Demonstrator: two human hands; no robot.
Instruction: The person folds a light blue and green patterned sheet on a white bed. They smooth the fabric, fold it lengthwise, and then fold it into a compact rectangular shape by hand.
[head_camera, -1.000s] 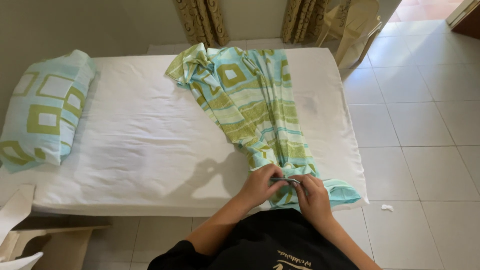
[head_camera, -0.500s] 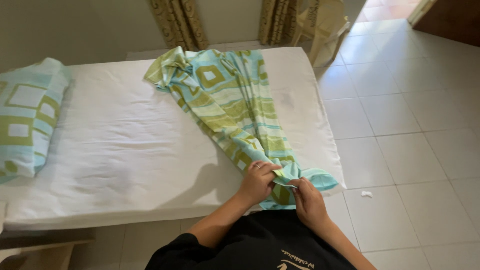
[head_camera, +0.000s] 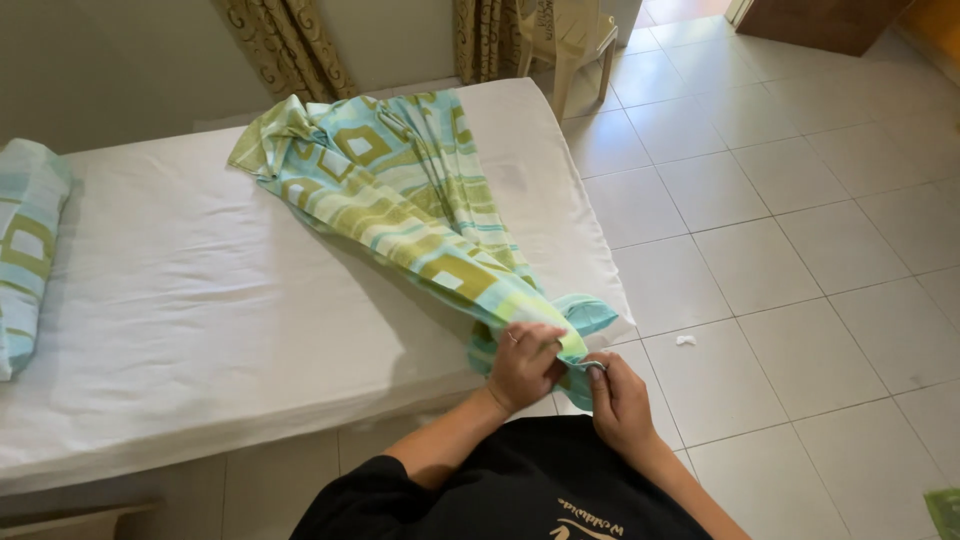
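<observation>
A green, teal and white patterned sheet (head_camera: 400, 195) lies bunched across the white mattress (head_camera: 200, 300), running from the far side to the near right corner. My left hand (head_camera: 525, 365) grips the sheet's near end at the mattress edge. My right hand (head_camera: 618, 400) pinches the same end just beside it, below the corner. Both hands are closed on the fabric, almost touching each other.
A pillow (head_camera: 28, 250) in matching pattern lies at the left end of the mattress. Patterned curtains (head_camera: 285, 45) and a pale plastic chair (head_camera: 565, 40) stand beyond the bed. Tiled floor (head_camera: 800, 250) spreads to the right, with a small white scrap (head_camera: 685, 340) on it.
The view has swung right, showing more floor and less pillow. My hands stay at the sheet's near end, still gripping it with slight finger shifts.
</observation>
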